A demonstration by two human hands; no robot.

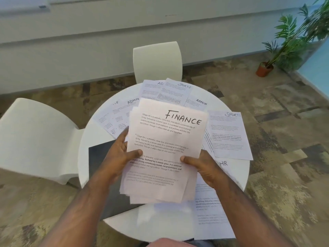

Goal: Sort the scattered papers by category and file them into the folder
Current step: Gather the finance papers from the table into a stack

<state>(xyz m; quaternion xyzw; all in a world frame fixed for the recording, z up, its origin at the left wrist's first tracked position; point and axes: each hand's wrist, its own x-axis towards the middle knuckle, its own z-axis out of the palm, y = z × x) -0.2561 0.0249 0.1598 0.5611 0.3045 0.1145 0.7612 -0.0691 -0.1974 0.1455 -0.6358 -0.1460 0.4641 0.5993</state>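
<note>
Head view: left hand (pixel 122 154) and right hand (pixel 201 166) both pinch the stack (pixel 165 145), topped FINANCE, above the table (pixel 236 168). Gathering step; next, probably square it for the dark folder (pixel 101 157) at near left.

Both hands hold a stack of papers (pixel 165 148) above the round white surface (pixel 160 223); top sheet headed FINANCE. Left hand (pixel 117 154) grips the stack's left edge, thumb on top. Right hand (pixel 203 166) grips the right edge, thumb on top. Dark folder (pixel 101 163) lies flat under the left hand, shut. Loose sheets fanned beyond: SPORTS sheet (pixel 229 134) at right, ADMIN sheet (pixel 122 113) at left, HR sheet (pixel 223 164) beside the right wrist. Two white chairs (pixel 35 138) near; potted plant (pixel 284 45) far right.
</note>
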